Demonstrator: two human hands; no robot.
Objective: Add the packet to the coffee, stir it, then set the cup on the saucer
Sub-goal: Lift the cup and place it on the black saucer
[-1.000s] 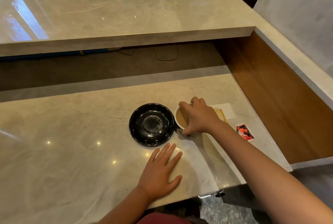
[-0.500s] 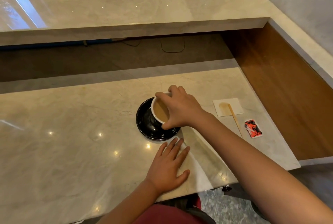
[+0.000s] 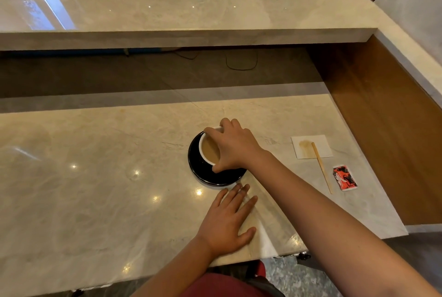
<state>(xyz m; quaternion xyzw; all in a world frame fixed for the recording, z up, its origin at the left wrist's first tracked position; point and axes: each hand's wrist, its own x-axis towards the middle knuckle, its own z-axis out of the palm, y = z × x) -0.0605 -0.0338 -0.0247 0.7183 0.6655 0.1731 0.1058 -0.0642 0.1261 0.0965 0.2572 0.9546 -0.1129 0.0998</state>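
A white cup [image 3: 208, 151] of light-brown coffee is over the middle of the black saucer [image 3: 198, 172] on the marble counter. My right hand [image 3: 235, 147] grips the cup from above and from the right, fingers wrapped round its rim. Whether the cup's base rests on the saucer is hidden by the hand. My left hand [image 3: 227, 220] lies flat on the counter just in front of the saucer, fingers spread, holding nothing. To the right lie a red and black packet [image 3: 345, 178] and a wooden stir stick [image 3: 321, 167].
The stick's upper end rests on a stained white napkin [image 3: 318, 147]. A raised marble ledge [image 3: 186, 36] runs across the back, and a wooden side panel [image 3: 387, 124] walls the right. The counter's front edge [image 3: 143, 275] is close to my body.
My right hand lifted the cup from the counter right of the saucer and carried it left onto the saucer. My left hand stayed flat on the counter.
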